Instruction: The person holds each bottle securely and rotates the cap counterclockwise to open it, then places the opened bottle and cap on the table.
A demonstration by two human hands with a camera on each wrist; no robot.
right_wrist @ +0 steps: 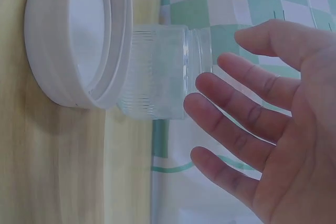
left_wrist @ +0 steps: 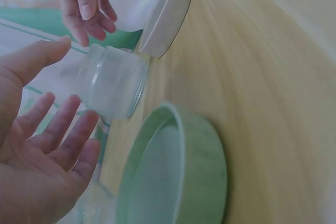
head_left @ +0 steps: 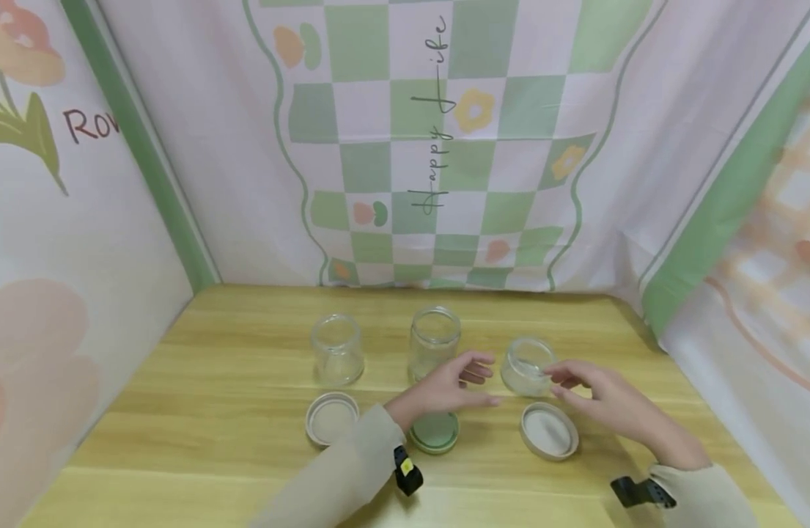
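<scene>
Three clear glass jars stand without lids on the wooden table: a left jar [head_left: 337, 356], a taller middle jar [head_left: 434, 341] and a short right jar [head_left: 527, 370]. My left hand [head_left: 447, 385] hovers left of the short jar, fingers spread and holding nothing, partly covering the middle jar. On the other side my right hand [head_left: 592, 392] is also empty, its fingertips close to the short jar's rim; whether they touch it I cannot tell. In the right wrist view its fingers [right_wrist: 241, 135] are loosely extended near the ribbed jar [right_wrist: 157, 72].
In front of the jars lie a whitish lid [head_left: 332, 418] at left, a green lid [head_left: 435, 433] in the middle and another whitish lid [head_left: 550, 433] at right. My left forearm passes over the table between the left and green lids. A patterned curtain [head_left: 470, 161] hangs behind.
</scene>
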